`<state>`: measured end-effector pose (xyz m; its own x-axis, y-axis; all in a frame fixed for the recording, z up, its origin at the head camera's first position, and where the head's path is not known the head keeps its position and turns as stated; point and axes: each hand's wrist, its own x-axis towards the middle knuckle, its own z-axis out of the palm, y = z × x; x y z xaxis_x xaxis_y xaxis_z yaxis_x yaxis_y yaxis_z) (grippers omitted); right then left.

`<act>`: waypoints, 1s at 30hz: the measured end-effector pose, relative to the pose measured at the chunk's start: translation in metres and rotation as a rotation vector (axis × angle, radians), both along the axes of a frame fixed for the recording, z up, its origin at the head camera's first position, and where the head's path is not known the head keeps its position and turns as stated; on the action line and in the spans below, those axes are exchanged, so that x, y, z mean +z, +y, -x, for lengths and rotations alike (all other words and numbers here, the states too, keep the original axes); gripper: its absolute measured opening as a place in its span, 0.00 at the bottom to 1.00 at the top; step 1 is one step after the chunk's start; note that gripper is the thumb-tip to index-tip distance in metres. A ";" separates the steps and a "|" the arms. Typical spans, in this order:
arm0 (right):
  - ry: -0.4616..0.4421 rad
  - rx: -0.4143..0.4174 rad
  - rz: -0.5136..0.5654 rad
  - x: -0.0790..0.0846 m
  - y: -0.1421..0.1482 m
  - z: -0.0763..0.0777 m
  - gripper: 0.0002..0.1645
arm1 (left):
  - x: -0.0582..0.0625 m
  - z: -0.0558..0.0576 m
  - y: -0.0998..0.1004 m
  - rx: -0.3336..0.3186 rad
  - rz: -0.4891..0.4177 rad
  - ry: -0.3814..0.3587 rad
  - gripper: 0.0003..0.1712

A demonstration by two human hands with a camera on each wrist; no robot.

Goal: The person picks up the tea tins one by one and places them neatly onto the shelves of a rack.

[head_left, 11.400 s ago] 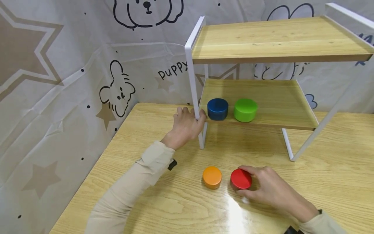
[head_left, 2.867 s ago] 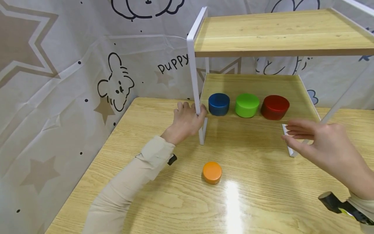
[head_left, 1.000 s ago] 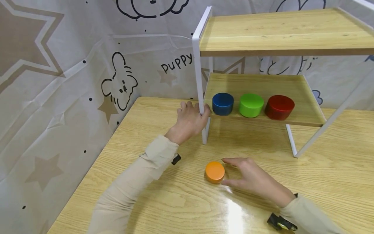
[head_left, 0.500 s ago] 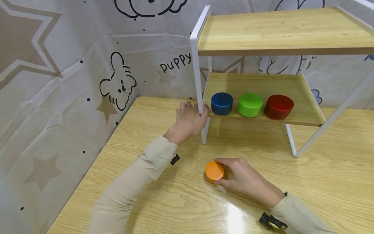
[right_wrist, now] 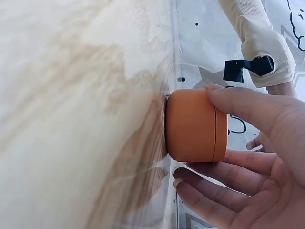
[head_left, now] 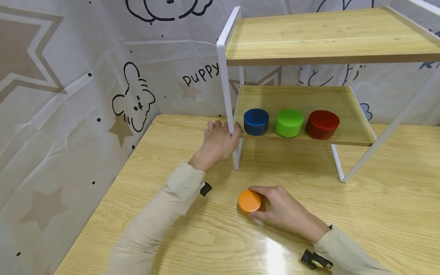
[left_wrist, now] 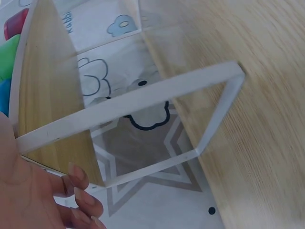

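On the table in front of the shelf stands an orange round container [head_left: 249, 201]. My right hand [head_left: 287, 210] pinches it from the right side, thumb and fingers on opposite sides. In the right wrist view the orange container [right_wrist: 190, 126] shows a lid seam, and its base meets the tabletop. My left hand [head_left: 216, 147] grips the white left post [head_left: 225, 88] of the two-tier shelf at the lower board's height. On that lower board [head_left: 299, 95] sit a blue container [head_left: 256, 122], a green one [head_left: 290, 123] and a dark red one [head_left: 322, 125], in a row.
The shelf's upper wooden board [head_left: 326, 40] overhangs the row of containers. Its white right leg [head_left: 364, 156] slants down to the table [head_left: 192, 236]. A printed cloth [head_left: 68, 133] hangs behind and to the left.
The red container went from the table to the lower board, right of the green one. My right hand then came back to the table and closed on the orange container. My left hand stayed put.
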<state>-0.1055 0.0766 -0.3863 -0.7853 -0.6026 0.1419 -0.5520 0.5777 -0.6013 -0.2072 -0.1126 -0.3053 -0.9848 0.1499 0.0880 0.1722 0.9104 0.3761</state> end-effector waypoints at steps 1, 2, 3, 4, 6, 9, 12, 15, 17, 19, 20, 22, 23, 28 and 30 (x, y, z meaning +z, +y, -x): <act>0.001 0.001 0.001 0.000 0.000 0.000 0.34 | 0.000 0.000 0.000 0.001 -0.009 -0.004 0.28; 0.006 -0.001 0.002 0.000 0.000 0.000 0.34 | 0.000 -0.001 0.000 0.002 -0.018 -0.008 0.28; 0.013 -0.002 0.004 -0.001 0.000 0.001 0.34 | 0.000 -0.001 0.001 0.003 -0.023 -0.010 0.28; 0.021 -0.005 0.004 -0.001 0.000 0.001 0.34 | 0.000 -0.001 0.001 0.003 -0.026 -0.009 0.29; 0.036 -0.011 0.005 -0.001 0.001 0.001 0.34 | 0.000 -0.001 0.001 0.005 -0.031 -0.007 0.29; 0.048 -0.015 0.002 -0.001 0.001 0.002 0.34 | 0.000 -0.001 0.002 0.007 -0.039 -0.007 0.28; 0.046 -0.014 -0.008 0.000 0.003 0.002 0.34 | -0.001 -0.001 0.002 0.014 -0.046 -0.014 0.28; 0.037 -0.022 -0.011 0.003 0.005 0.002 0.32 | -0.002 -0.001 0.002 0.017 -0.049 -0.017 0.29; 0.025 -0.033 -0.008 0.005 0.007 0.002 0.31 | -0.003 -0.001 0.002 0.021 -0.051 -0.021 0.28; 0.016 -0.044 0.000 0.007 0.009 0.002 0.30 | -0.004 -0.001 0.001 0.027 -0.052 -0.021 0.28; 0.013 -0.048 0.003 0.008 0.010 0.003 0.30 | -0.004 -0.001 0.001 0.030 -0.052 -0.021 0.28; 0.020 -0.052 0.007 0.011 0.014 0.004 0.29 | -0.005 -0.001 0.001 0.035 -0.057 -0.019 0.28; 0.027 -0.052 0.009 0.013 0.015 0.004 0.29 | -0.005 -0.002 0.001 0.035 -0.059 -0.018 0.28; 0.078 -0.047 0.020 0.022 0.023 0.007 0.27 | -0.004 -0.002 0.001 0.039 -0.080 -0.029 0.29; 0.093 -0.050 0.026 0.026 0.025 0.008 0.26 | -0.004 -0.002 0.002 0.039 -0.089 -0.036 0.29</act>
<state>-0.1132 0.1021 -0.3603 -0.7971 -0.5580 0.2307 -0.5768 0.5908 -0.5641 -0.2054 -0.1110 -0.3094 -0.9925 0.1043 0.0633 0.1218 0.8790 0.4610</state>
